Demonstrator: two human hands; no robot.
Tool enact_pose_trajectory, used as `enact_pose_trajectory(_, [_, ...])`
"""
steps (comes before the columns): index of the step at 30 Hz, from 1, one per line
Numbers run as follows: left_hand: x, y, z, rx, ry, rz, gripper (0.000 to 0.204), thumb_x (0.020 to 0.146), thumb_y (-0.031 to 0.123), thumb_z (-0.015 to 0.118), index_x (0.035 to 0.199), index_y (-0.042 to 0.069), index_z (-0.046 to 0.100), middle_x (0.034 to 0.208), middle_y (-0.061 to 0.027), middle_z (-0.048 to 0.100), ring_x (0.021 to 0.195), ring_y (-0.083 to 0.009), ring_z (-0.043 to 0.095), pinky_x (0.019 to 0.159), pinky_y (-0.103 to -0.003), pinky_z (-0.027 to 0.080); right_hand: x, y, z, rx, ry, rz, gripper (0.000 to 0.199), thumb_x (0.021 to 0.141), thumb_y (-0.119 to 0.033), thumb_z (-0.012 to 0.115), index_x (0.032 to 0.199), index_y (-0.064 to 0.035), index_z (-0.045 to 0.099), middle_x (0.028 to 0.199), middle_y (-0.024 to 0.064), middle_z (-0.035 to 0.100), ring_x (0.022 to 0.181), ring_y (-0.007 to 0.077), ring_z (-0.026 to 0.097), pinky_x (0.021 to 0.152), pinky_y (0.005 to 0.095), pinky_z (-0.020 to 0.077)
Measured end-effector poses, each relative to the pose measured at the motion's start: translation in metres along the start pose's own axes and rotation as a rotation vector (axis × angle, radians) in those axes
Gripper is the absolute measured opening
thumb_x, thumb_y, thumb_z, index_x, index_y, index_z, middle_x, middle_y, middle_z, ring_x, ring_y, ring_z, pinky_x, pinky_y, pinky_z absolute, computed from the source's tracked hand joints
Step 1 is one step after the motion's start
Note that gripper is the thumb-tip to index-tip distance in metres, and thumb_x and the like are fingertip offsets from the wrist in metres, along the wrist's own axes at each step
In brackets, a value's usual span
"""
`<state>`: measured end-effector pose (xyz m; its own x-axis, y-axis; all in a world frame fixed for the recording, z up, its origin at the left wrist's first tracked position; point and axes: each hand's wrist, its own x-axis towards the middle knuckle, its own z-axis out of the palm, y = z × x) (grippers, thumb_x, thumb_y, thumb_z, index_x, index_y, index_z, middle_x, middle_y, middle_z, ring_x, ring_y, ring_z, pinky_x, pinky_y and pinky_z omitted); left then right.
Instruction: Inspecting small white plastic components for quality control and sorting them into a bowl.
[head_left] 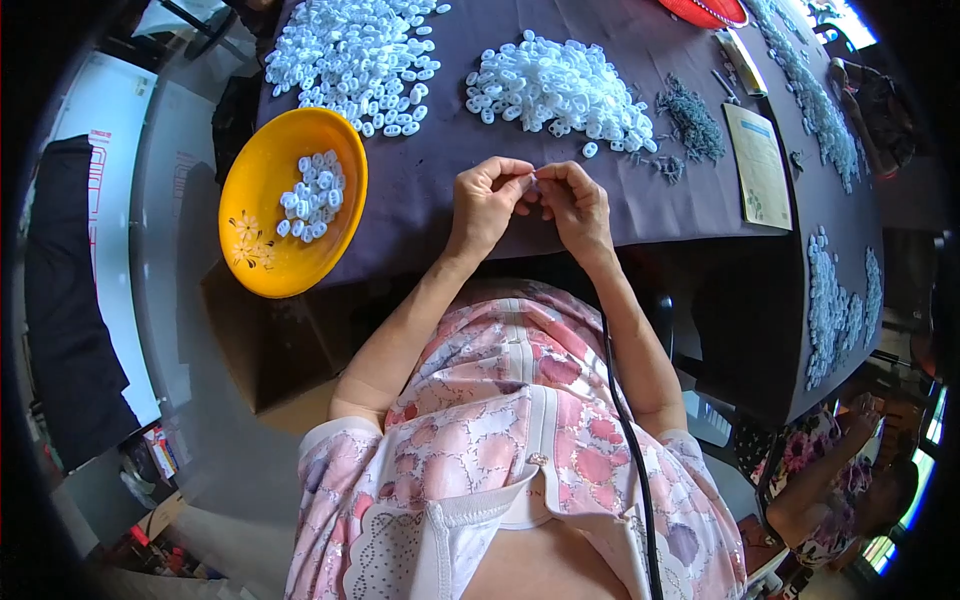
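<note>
My left hand [482,208] and my right hand [580,210] meet over the near edge of the table, thumbs and fingers pinched together. Between the fingertips shows a bit of a small whitish piece [534,177]; the fingers hide most of it. Just beyond my hands lies a heap of small white oval plastic pieces with holes [555,88]. To its right is a pile of tiny dark grey-green parts [692,122], too small to make out. On the left, a yellow dish [250,180] with a flower print holds several white oval pieces [315,195].
A larger heap of white pieces [345,55] lies at the far left of the dark tablecloth [420,170]. A flat beige packet [757,168] and a red basket [705,10] are to the right. Other people [815,480] sit at the right, beside more white pieces [830,300].
</note>
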<state>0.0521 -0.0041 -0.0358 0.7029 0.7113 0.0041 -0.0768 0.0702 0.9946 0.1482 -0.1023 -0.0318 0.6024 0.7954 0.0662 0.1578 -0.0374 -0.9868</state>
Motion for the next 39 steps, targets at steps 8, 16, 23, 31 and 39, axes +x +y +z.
enact_pose_trajectory(8, [0.004, 0.003, -0.001, -0.077, 0.068, -0.088, 0.013, 0.082, 0.002, 0.062, 0.094, -0.003, 0.063, 0.081, -0.0080, 0.065, 0.064, -0.0112, 0.063, 0.050, -0.022, 0.052, -0.002, 0.003, 0.006, 0.125, 0.132, -0.040, 0.016, 0.084, 0.003, 0.057, 0.100, -0.0005, 0.059, 0.085, 0.0039, 0.062, 0.072, 0.0089, 0.061, 0.058, 0.0206, 0.0503])
enact_pose_trajectory(16, [0.003, -0.002, -0.002, -0.059, 0.051, -0.074, 0.011, 0.083, 0.003, 0.061, 0.092, -0.003, 0.064, 0.078, -0.0061, 0.065, 0.063, -0.0109, 0.063, 0.050, -0.022, 0.052, -0.002, 0.006, 0.008, 0.073, 0.142, -0.070, 0.014, 0.084, 0.001, 0.058, 0.097, -0.0014, 0.060, 0.082, 0.0031, 0.063, 0.070, 0.0073, 0.061, 0.058, 0.0204, 0.0501])
enact_pose_trajectory(23, [0.003, -0.001, -0.001, -0.038, 0.042, -0.076, 0.010, 0.083, 0.004, 0.061, 0.091, -0.003, 0.064, 0.076, -0.0060, 0.065, 0.063, -0.0106, 0.063, 0.051, -0.022, 0.052, -0.002, 0.003, 0.009, 0.052, 0.161, -0.071, 0.010, 0.084, 0.001, 0.059, 0.094, -0.0013, 0.062, 0.077, 0.0022, 0.063, 0.067, 0.0064, 0.059, 0.057, 0.0203, 0.0495])
enact_pose_trajectory(31, [0.003, 0.003, -0.002, 0.014, -0.010, -0.126, 0.005, 0.083, 0.001, 0.060, 0.087, -0.003, 0.062, 0.072, -0.0049, 0.064, 0.059, -0.0099, 0.062, 0.048, -0.022, 0.051, -0.002, 0.008, 0.010, -0.101, 0.159, -0.106, 0.009, 0.080, 0.002, 0.060, 0.089, -0.0020, 0.061, 0.072, 0.0050, 0.063, 0.063, 0.0095, 0.059, 0.056, 0.0227, 0.0477])
enact_pose_trajectory(39, [0.007, 0.001, -0.007, -0.021, -0.107, -0.190, 0.006, 0.084, 0.001, 0.059, 0.088, -0.003, 0.061, 0.072, -0.0057, 0.064, 0.059, -0.0103, 0.062, 0.050, -0.022, 0.052, 0.000, 0.010, 0.008, -0.179, 0.141, -0.138, 0.012, 0.078, 0.004, 0.058, 0.089, -0.0025, 0.060, 0.073, 0.0086, 0.063, 0.065, 0.0139, 0.062, 0.058, 0.0254, 0.0484])
